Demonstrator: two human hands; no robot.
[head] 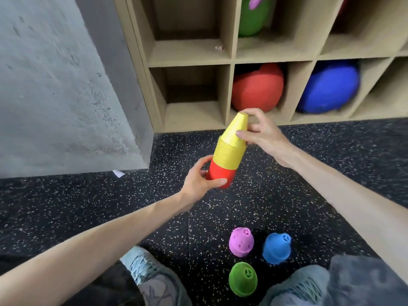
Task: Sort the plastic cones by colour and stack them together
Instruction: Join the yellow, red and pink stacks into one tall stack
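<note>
Yellow cones (231,142): smooth matt plastic, stacked rims forming fine ridges; red cones (220,175): same plastic; floor (88,206): black speckled rubber, matt; shelf (229,60): raw-looking matt board; wall (55,85): rough grey concrete.

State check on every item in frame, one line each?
yellow cones: nested, atop the red ones, held off the floor, tilted
red cones: nested at the stack's base
left hand: grips the red cones
right hand: pinches the top yellow cone
pink stack: on the floor
blue stack: on the floor
green stack: on the floor
shelf: open cubbies, some holding coloured bags
</note>
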